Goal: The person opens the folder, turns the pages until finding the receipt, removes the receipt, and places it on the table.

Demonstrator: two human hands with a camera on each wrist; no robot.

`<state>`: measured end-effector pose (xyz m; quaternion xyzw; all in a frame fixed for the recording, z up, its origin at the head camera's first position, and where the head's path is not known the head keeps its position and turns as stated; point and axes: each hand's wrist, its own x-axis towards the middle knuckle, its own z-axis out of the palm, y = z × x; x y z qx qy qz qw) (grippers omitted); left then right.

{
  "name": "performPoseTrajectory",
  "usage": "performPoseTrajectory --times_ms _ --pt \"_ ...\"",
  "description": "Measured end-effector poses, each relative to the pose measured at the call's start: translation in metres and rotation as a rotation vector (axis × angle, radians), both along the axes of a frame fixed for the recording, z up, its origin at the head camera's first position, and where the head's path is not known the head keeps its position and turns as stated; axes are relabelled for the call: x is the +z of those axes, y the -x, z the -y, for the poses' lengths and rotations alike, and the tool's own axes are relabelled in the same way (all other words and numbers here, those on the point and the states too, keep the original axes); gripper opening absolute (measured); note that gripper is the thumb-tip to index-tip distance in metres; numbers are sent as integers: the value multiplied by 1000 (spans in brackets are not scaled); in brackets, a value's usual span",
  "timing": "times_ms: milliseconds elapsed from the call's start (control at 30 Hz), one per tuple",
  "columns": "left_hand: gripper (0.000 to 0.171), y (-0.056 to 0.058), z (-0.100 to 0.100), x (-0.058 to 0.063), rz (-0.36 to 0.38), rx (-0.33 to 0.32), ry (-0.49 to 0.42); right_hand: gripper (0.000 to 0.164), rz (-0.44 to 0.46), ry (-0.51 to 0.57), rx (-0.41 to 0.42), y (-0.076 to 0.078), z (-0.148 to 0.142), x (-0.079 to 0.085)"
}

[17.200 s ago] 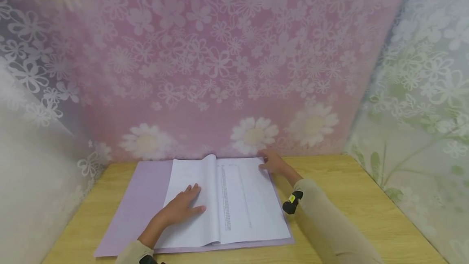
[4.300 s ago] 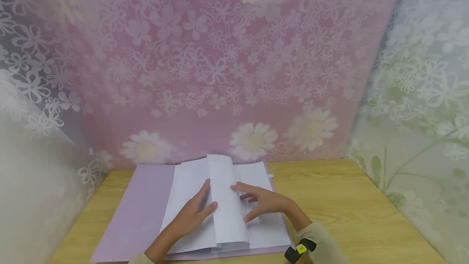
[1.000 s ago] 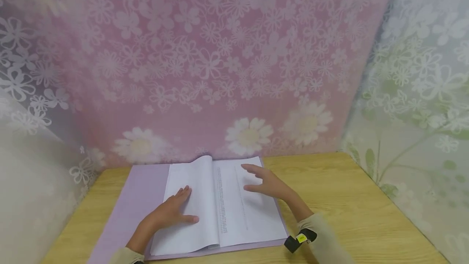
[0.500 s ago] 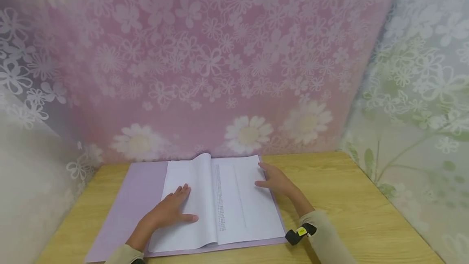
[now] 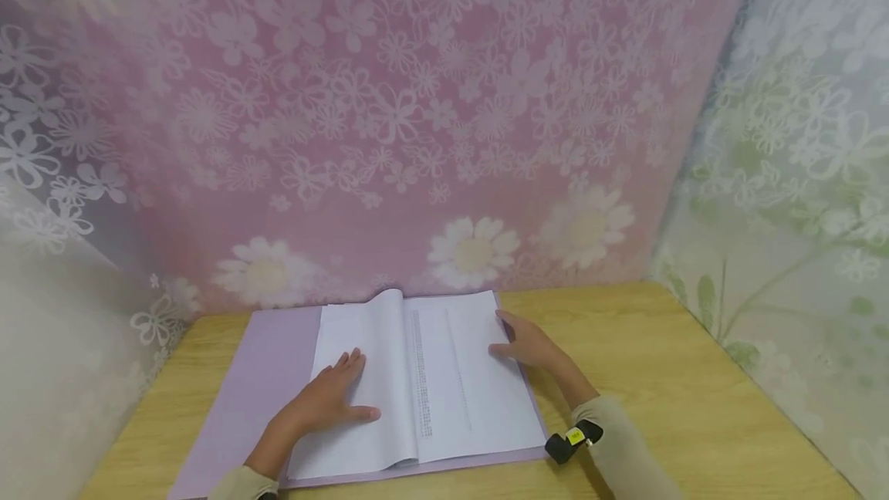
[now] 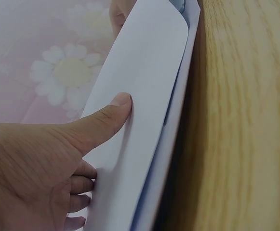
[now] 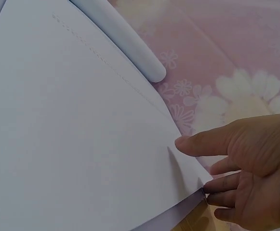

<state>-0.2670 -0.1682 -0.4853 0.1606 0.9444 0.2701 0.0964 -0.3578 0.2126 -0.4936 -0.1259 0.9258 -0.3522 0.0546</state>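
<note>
A lilac folder [image 5: 267, 361] lies open on the table with white sheets inside. My left hand [image 5: 326, 403] rests on the turned left-hand pages [image 5: 375, 438], its thumb pointing toward the fold; the left wrist view shows the thumb [image 6: 106, 122] on the paper. At the far right edge of the printed right-hand page [image 5: 479, 407] is my right hand [image 5: 531, 342]. In the right wrist view its thumb [image 7: 202, 144] sits over the page edge and the fingertips touch the page's corner, with a wide gap between thumb and fingers.
The wood-grain table [image 5: 660, 384] extends on both sides of the folder. Behind it rises a pink flowered backdrop [image 5: 361, 176], with pale flowered panels at left and right. Black wrist cameras [image 5: 572, 442] sit at the cuffs.
Earlier, both hands were at a half-turned sheet near the middle; it now lies to the left. Over the last second my right hand has moved right to the page edge; the left stays put.
</note>
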Motion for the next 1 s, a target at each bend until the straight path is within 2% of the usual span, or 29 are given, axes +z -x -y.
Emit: performPoseTrajectory --times_ms 300,433,667,867,1000 --pt "108 3 0 3 2 -7 13 75 -43 31 26 1 -1 2" --pt "108 4 0 7 0 -6 27 73 -55 119 47 2 -4 6" --pt "108 3 -1 7 15 1 1 66 -31 364 115 3 -11 19" --pt "108 1 -1 6 20 6 -14 59 -34 412 140 3 -20 30" --pt "108 1 0 4 14 12 -11 58 -44 436 205 4 -25 35"
